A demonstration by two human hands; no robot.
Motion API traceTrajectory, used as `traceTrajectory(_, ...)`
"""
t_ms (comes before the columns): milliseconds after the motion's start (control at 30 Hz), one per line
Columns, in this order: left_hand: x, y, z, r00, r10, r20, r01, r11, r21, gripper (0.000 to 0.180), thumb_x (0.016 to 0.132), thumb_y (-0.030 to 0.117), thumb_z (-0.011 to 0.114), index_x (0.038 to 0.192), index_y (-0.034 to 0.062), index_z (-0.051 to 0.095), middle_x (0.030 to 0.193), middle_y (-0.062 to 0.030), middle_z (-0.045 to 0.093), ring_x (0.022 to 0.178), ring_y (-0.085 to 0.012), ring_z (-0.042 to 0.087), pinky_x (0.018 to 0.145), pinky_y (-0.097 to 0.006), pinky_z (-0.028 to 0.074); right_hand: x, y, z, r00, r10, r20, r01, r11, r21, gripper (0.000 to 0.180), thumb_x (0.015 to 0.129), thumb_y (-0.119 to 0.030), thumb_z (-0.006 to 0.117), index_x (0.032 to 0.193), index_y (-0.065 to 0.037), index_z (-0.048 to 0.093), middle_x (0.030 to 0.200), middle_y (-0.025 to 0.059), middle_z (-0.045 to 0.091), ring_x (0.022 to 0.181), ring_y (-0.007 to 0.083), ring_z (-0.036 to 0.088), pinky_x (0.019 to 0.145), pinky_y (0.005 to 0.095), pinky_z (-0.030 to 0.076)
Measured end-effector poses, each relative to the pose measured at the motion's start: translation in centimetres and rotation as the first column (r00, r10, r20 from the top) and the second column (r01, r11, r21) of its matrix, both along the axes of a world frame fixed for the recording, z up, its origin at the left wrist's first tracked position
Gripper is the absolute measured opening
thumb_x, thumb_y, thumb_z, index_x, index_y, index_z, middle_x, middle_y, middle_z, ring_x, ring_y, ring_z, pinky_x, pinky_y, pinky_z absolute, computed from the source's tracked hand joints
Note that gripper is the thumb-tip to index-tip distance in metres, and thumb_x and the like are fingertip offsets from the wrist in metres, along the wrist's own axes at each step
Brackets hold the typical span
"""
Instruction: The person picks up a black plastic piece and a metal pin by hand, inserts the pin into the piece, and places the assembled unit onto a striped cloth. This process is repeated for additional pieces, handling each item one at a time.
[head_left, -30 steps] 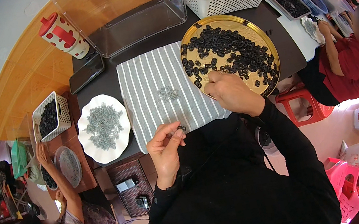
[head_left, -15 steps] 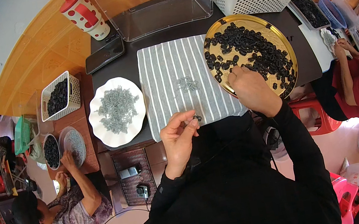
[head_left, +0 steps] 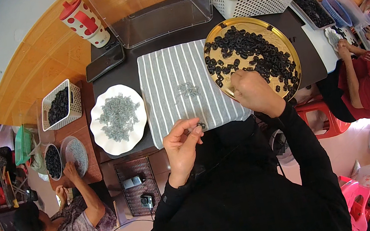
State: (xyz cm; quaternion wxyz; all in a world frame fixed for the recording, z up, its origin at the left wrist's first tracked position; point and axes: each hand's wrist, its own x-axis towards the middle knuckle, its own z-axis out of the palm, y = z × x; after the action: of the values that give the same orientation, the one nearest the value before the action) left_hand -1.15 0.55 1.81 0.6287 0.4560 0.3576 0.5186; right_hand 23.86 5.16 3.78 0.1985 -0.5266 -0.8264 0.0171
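My left hand (head_left: 180,147) is closed in a pinch on a small black ring-like piece (head_left: 201,125), just at the near edge of a grey-and-white striped cloth (head_left: 163,102). Over the near left part of a round gold tray (head_left: 295,54), the fingers of my right hand (head_left: 258,93) are pressed together; what they hold, if anything, is hidden. Many small black ring-like pieces (head_left: 251,44) are spread over that tray. A small heap of thin clear-grey pieces (head_left: 188,89) lies on the cloth. More such pieces (head_left: 118,117) fill the middle of a white scalloped plate (head_left: 101,142).
Behind the cloth stand a clear plastic box (head_left: 166,34), a white basket (head_left: 245,6) of black pieces, a phone (head_left: 105,62) and a dotted tumbler (head_left: 84,23). Co-workers sit left (head_left: 78,223) and right (head_left: 367,83). A red stool (head_left: 325,123) is beside my right arm.
The whole view has shifted slightly. My right hand's fingers look more curled together near the tray's left side. The left hand keeps its pinch on the black piece.
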Motion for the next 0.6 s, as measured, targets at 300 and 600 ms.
traceTrajectory(300,0.2,-0.2,0.6,0.999,-0.038,0.018,0.038,0.999,-0.007,0.022,0.086,-0.007,0.062,0.107,-0.0041,0.066,0.088,-0.0056,0.060,0.073,-0.0106,0.059,0.058,-0.021,0.047,-3.9,-2.8,2.1,0.666,0.014,-0.746,-0.380,0.867,-0.323,0.014,0.081,0.008,0.052,0.091,0.001,0.059,0.077,0.0050,0.053,0.068,0.0104,0.051,0.061,0.0244,0.040)
traceTrajectory(600,0.1,-0.7,0.4,0.997,-0.069,0.039,0.072,0.995,-0.070,0.029,0.085,-0.007,0.064,0.114,-0.0024,0.063,0.091,-0.0047,0.063,0.071,-0.0106,0.061,0.055,-0.020,0.047,-5.6,-2.9,1.3,0.608,0.022,-0.794,-0.487,0.800,-0.351,0.013,0.083,0.004,0.056,0.095,0.000,0.057,0.073,0.0056,0.055,0.065,0.0125,0.052,0.059,0.0266,0.041)
